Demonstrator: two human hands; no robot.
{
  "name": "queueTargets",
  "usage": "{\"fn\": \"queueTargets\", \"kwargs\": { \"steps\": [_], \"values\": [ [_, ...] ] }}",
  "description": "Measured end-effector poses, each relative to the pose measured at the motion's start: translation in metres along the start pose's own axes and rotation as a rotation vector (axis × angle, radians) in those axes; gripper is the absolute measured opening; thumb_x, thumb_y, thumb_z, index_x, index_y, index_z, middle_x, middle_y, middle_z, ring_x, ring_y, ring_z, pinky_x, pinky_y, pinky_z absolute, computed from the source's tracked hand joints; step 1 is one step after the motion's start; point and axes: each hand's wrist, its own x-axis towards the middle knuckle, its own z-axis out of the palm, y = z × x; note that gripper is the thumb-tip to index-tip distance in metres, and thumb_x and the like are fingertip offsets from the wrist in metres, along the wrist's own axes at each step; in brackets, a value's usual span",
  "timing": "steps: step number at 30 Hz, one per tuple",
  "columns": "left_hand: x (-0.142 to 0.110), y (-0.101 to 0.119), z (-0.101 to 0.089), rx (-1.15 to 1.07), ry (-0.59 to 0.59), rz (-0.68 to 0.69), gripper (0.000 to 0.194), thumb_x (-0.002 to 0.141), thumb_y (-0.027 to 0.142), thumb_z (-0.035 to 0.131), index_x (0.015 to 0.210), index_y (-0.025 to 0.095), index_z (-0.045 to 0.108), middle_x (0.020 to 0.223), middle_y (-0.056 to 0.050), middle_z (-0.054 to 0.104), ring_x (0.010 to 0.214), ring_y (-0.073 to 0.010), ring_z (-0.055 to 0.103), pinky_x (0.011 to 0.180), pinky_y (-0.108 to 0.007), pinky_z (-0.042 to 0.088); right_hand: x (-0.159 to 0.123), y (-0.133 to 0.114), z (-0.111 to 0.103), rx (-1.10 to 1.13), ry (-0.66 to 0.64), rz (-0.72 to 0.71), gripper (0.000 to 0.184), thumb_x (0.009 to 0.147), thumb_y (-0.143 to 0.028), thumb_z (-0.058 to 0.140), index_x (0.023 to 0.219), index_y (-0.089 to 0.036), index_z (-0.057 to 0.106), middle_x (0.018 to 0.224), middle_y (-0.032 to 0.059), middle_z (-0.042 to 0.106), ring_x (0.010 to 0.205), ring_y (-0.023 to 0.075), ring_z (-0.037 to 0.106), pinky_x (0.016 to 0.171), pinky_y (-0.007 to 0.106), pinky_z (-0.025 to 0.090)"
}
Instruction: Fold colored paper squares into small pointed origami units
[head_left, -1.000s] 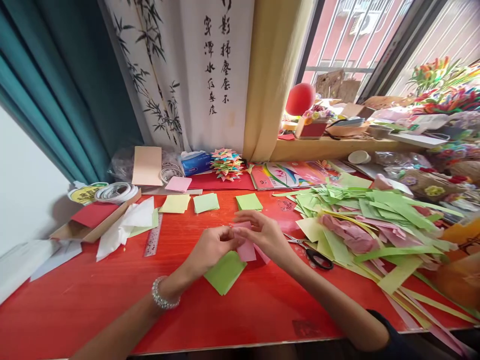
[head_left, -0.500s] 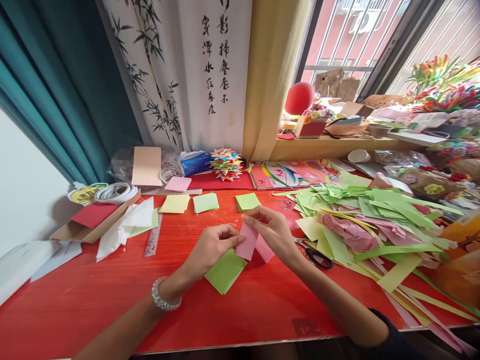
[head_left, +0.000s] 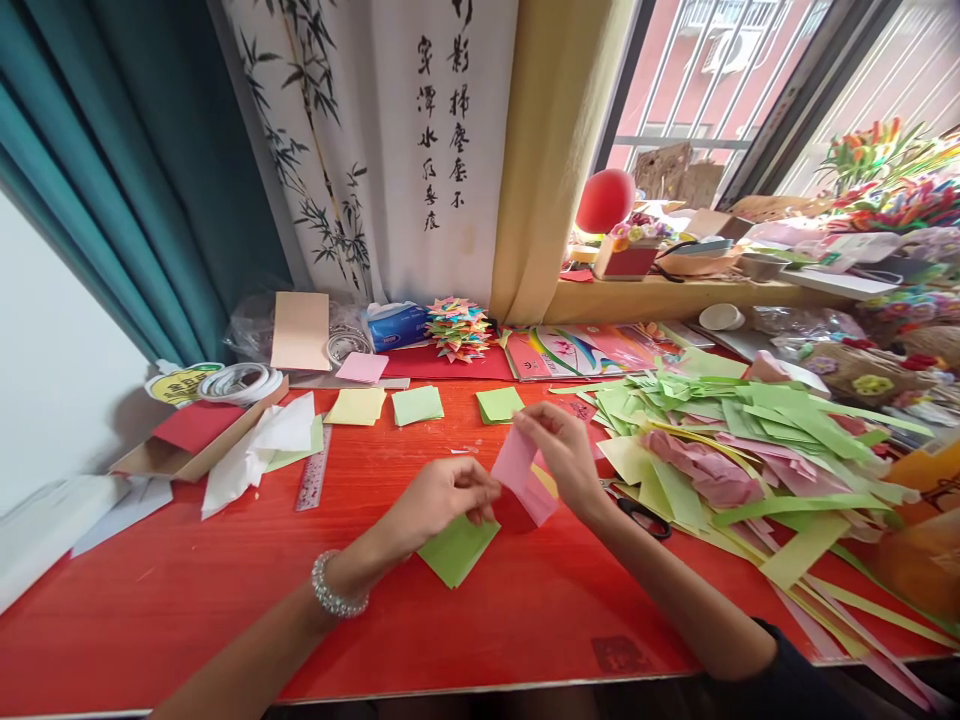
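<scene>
My right hand (head_left: 566,455) pinches pink square papers (head_left: 517,470) by their top edge. They hang tilted over the red table, and a bit of yellow paper (head_left: 545,482) shows behind them. My left hand (head_left: 442,500), wearing a beaded bracelet (head_left: 337,588), has its fingers loosely curled and slightly apart beside the pink papers' left edge. Nothing shows in its grip, though the thumb is partly hidden. Below those fingers lies a stack of green square papers (head_left: 457,552), partly covered by the left hand.
Behind my hands lie small stacks of yellow paper (head_left: 356,407), pale green paper (head_left: 418,405) and bright green paper (head_left: 499,404). A ruler (head_left: 313,470) lies left. Scissors (head_left: 645,518) and a heap of paper strips (head_left: 750,430) are right. A folded-paper ball (head_left: 457,330) stands at the back.
My left fingers have come off the pink paper, which they were pinching. My right hand keeps hold, the pink papers have turned, and a yellow piece now shows. The view shifted slightly.
</scene>
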Motion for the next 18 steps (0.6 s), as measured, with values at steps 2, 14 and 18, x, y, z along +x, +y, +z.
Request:
{"fn": "queueTargets", "kwargs": {
  "steps": [2, 14, 18],
  "values": [
    [-0.002, -0.003, 0.003, -0.017, -0.137, -0.059, 0.017, 0.073, 0.030, 0.059, 0.075, 0.012, 0.057, 0.060, -0.002, 0.062, 0.056, -0.0126, 0.056, 0.058, -0.025, 0.044, 0.010, 0.001, -0.014, 0.066, 0.174, 0.004, 0.021, 0.075, -0.036, 0.057, 0.070, -0.016, 0.057, 0.064, -0.0011, 0.051, 0.057, 0.0100, 0.044, 0.052, 0.021, 0.035],
    [-0.009, 0.009, -0.046, 0.877, -0.223, -0.012, 0.052, 0.066, 0.045, 0.061, 0.113, 0.027, 0.049, 0.099, -0.003, 0.045, 0.094, -0.0226, 0.047, 0.072, -0.028, 0.039, -0.005, -0.011, -0.005, -0.619, -0.558, -0.053, 0.021, 0.082, -0.028, 0.048, 0.075, -0.020, 0.065, 0.074, 0.0020, 0.064, 0.065, 0.0148, 0.055, 0.056, 0.024, 0.036],
    [-0.009, 0.001, -0.046, 0.972, -0.203, 0.032, 0.043, 0.066, 0.041, 0.062, 0.102, 0.022, 0.048, 0.099, -0.003, 0.040, 0.096, -0.0219, 0.043, 0.076, -0.028, 0.038, 0.004, 0.010, -0.007, -0.954, -0.448, -0.209, 0.021, 0.083, -0.021, 0.048, 0.077, -0.019, 0.068, 0.079, 0.0071, 0.062, 0.081, 0.0194, 0.055, 0.067, 0.027, 0.037]
  ]
}}
